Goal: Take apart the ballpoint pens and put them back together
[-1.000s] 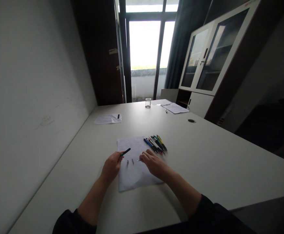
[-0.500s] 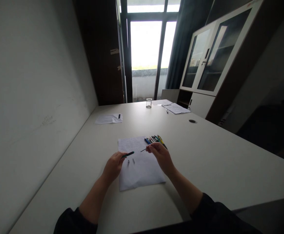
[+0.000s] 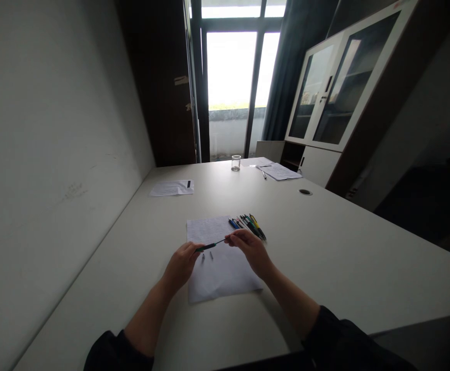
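Left hand (image 3: 180, 264) pinches the green pen barrel (image 3: 206, 247) at frame centre, just above the lined sheet (image 3: 225, 275). Right hand (image 3: 251, 250) pinches the thin refill (image 3: 221, 241) between thumb and fingertips, refill tip at the barrel's open end; can't tell whether it's inside. Two small pen parts (image 3: 207, 255) lie on the sheet right below the barrel, the row of pens (image 3: 250, 225) sits just above the right hand, and the glass (image 3: 236, 163) is far up the table (image 3: 325, 242).
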Tool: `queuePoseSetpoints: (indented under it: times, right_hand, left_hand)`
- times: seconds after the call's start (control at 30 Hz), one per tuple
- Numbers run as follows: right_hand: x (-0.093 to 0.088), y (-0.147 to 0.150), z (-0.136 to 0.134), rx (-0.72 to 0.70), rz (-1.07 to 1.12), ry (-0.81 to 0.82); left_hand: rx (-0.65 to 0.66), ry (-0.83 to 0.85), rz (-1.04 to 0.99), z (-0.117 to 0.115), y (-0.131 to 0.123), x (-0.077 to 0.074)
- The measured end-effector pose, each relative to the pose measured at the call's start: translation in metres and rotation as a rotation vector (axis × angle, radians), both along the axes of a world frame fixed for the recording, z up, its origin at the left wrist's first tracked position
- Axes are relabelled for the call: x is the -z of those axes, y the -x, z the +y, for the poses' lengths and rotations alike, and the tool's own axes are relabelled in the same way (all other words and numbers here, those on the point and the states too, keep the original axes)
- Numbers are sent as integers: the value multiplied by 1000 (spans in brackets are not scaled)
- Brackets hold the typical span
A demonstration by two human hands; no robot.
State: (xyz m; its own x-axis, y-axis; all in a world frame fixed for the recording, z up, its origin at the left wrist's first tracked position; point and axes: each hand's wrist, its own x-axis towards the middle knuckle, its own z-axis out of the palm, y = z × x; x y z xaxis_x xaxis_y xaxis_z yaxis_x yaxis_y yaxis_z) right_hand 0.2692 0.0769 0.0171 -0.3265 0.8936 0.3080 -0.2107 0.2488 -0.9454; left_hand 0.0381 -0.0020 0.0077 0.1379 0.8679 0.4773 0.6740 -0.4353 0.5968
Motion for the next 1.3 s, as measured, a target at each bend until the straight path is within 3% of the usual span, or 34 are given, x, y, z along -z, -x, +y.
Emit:
queuePoseSetpoints:
  times: [0.27, 0.53, 0.77, 0.93, 1.13, 1.3]
  right_hand:
    - [9, 8, -1, -28, -233, -100]
    - [12, 10, 0, 7, -170, -54]
    - [8, 11, -3, 3, -268, -139]
    - [11, 13, 1, 83, -427, -328]
    - [21, 25, 7, -7, -727, -583]
    - [27, 38, 6, -9, -886, -634]
  left_hand:
    - [27, 7, 5, -1, -1, -2]
    - [15, 2, 3, -1, 1, -2]
    - [13, -9, 23, -1, -1, -3]
    - [-53, -15, -11, 0, 2, -2]
    - [-93, 0, -32, 2, 7, 2]
    - [-93, 14, -25, 4, 8, 5]
